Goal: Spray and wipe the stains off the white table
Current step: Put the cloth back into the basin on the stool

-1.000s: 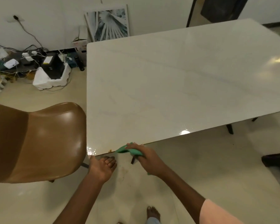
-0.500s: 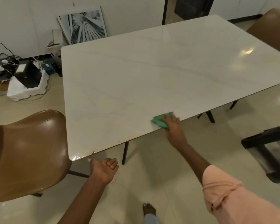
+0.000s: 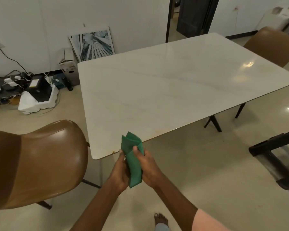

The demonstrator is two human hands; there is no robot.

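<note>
- Hands: your left hand [image 3: 119,170] and right hand [image 3: 150,167] are brought together just off the near corner of the table, forearms coming up from the bottom of the view and converging.
- Left hand: fingers curled behind the folded green cloth [image 3: 133,160], thumb at its left edge. Gripping it.
- Right hand: thumb pressed on the front of the cloth, fingers wrapped round its right side. Also gripping it.
- Cloth: held upright between your two palms. Its folded upper corners stick out above your fingers and overlap the table edge in view; lower end hangs past the heels of your hands. Whether it touches the table I can't tell.
- White table [image 3: 173,90]: rectangular, glossy marble-look top with faint grey veins, thin dark edge, rounded corners, dark angled legs.
- Stains: small yellow-brown marks [image 3: 113,152] on the near edge, just left of the cloth; a fainter smear further right along that edge.
- Brown moulded chair [image 3: 40,160]: smooth, shiny shell, just beside the table's near-left corner. A second brown chair [image 3: 272,45] is at the far right.
- Floor: glossy cream tile; your bare foot [image 3: 160,220] at the bottom.
</note>
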